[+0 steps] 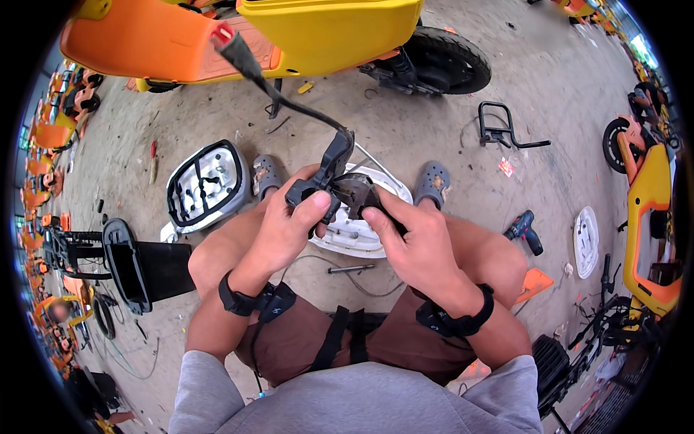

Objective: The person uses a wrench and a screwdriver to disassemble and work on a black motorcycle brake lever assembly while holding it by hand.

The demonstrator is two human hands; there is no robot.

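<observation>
We find the left hand (289,220) with its fingers closed round a black, angular plastic housing (335,155), thumb pressed on top; the right hand (421,242) has its fingers bent closely on a dark, curved, thin-walled piece (359,192) set against that housing; both parts are held in the air above a white, rounded plastic shell (350,237) on the grey concrete floor (448,137); we cannot tell whether the 2 are joined, as the hands hide the underside. A black sheathed cable (303,108) with a red-tipped connector (223,35) leads off the housing's upper end.

In our judgement, the left hand should serve as the fixed hold while the right makes small, aligned movements; pressure belongs near the contact, not on the thin edge, which could crack; the cable should stay clear of the seam and free of strain.
</observation>
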